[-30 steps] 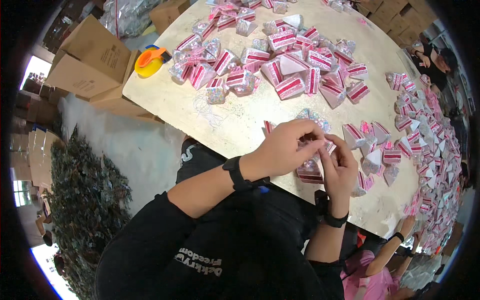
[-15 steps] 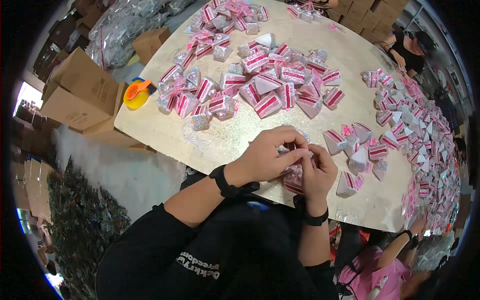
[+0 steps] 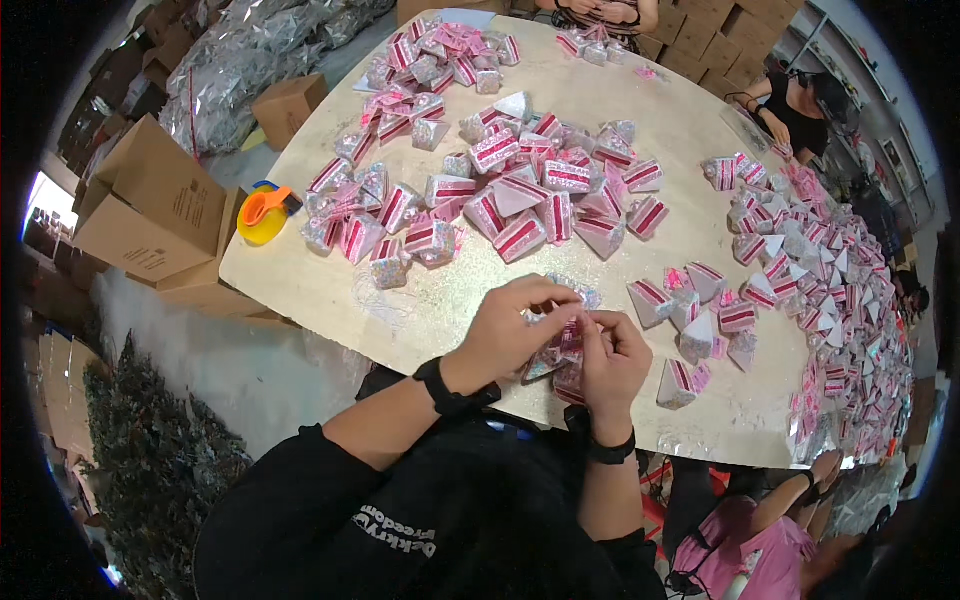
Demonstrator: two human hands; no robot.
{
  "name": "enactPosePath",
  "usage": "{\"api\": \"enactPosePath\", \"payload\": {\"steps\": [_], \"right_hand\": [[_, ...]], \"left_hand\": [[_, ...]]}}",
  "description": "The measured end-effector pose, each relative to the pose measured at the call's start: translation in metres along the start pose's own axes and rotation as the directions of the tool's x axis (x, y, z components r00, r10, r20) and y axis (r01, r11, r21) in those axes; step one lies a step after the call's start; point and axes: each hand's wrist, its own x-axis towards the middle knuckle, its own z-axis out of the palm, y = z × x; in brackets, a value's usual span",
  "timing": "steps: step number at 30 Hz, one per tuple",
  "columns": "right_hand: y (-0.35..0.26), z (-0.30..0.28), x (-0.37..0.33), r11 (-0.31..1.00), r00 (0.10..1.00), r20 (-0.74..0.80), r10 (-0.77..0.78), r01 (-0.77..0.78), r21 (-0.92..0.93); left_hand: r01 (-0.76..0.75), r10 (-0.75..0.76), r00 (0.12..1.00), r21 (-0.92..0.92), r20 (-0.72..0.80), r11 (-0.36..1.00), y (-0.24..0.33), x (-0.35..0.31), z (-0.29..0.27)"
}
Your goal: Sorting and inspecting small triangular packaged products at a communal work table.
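My left hand (image 3: 515, 325) and my right hand (image 3: 612, 362) meet near the table's front edge, both pinched, fingertips almost touching. Whatever is between the fingertips is too small to make out. Just below them are glittery ornaments shaped like cake slices, one with a pink tag (image 3: 571, 342), partly hidden by my hands. To the right lies a small group of pink-and-white cake-slice ornaments (image 3: 677, 385). Beyond my hands spreads a larger heap of the same cake-slice ornaments (image 3: 520, 238), with pink tags among them.
The pale table (image 3: 330, 300) carries a roll of yellow tape with an orange part (image 3: 262, 215) at its left edge. A big ornament pile (image 3: 820, 290) covers the right side. Co-workers sit at the far right, far edge and lower right. Cardboard boxes (image 3: 150, 210) stand left.
The whole view has shifted a little. My hands stay together, the left fingers slightly lifted, and more of the ornament with its pink tag shows beneath them.
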Motion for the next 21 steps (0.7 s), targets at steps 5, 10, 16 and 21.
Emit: {"api": "enactPosePath", "payload": {"steps": [5,10,16,21], "right_hand": [[0.001,0.006,-0.007,0.995,0.996,-0.024,-0.087,0.086,-0.048],[-0.015,0.001,-0.001,0.978,0.991,0.024,-0.129,0.131,-0.164],[-0.023,-0.019,0.004,0.969,0.984,0.077,-0.159,0.171,-0.181],[-0.028,-0.017,0.007,0.947,0.967,0.156,-0.200,0.231,-0.221]], "left_hand": [[0.030,-0.036,0.997,-0.090,-0.064,0.995,-0.001,-0.005,0.018],[0.085,-0.101,0.991,-0.178,-0.083,0.980,0.000,0.002,0.025],[0.178,-0.178,0.984,-0.066,0.007,0.982,-0.007,0.003,0.044],[-0.121,0.126,0.990,0.076,-0.060,0.990,-0.034,-0.003,0.061]]}}
